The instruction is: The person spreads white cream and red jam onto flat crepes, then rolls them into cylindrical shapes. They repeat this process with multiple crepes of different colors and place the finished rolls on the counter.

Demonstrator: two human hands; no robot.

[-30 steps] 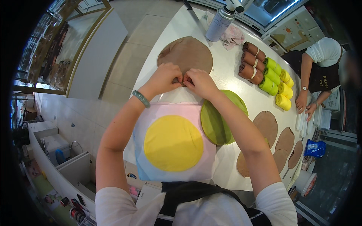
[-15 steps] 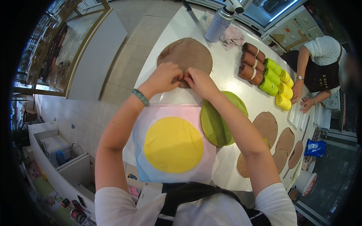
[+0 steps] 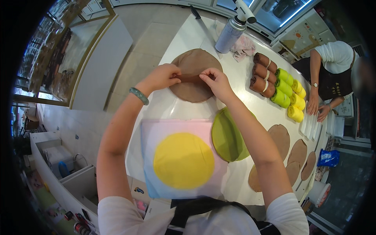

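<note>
A thin, round brown crepe lies on the white table in front of me. My left hand pinches it at the left side. On the other side, my right hand has thumb and fingertips closed on it too. Between both hands runs a raised, folded strip of the crepe. Nearer to me, a smooth yellow crepe rests on a pastel pink and blue sheet. A green crepe lies beside that sheet, partly covered by my right forearm.
Several brown, green and yellow rolls stand right. Smaller brown rounds lie nearer. A blowtorch canister, pink cloth and black-handled knife are at the far end. A co-worker's hands touch clear trays.
My hands have moved apart from close together at the crepe's near part. A folded strip now stretches between them. The whole view has shifted slightly.
</note>
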